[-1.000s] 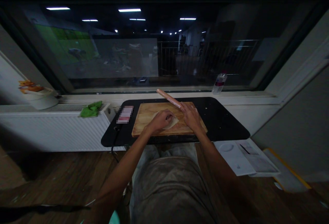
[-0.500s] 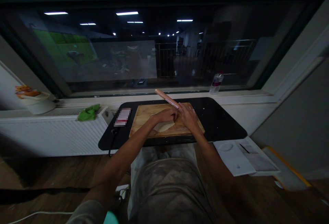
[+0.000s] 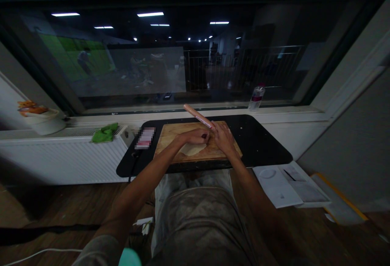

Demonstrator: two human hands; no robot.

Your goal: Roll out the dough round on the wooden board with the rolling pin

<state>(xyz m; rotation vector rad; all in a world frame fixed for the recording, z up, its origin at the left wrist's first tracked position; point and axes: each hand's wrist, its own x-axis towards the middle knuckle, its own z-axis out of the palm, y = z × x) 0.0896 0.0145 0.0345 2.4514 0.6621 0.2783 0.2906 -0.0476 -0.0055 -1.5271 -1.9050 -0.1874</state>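
Note:
A pale, flat piece of dough lies on the wooden cutting board. My left hand is closed with curled fingers just above the dough, over its far edge. A dark spot shows at its fingertips, and I cannot make out what they grip. My right hand is closed on one end of a wooden rolling pin. The pin slants up and left past the board's far edge, with a printed label along it. Its near end is hidden under my right fingers.
The board rests on a black table. A phone-like blurred rectangle lies at its left. A water bottle stands on the sill. A green cloth and a white tub sit on the radiator; papers are at the right.
My left hand has shifted slightly, and more of the dough's near part shows. My right hand and the rolling pin stay almost in place. A person seen through the window has straightened up.

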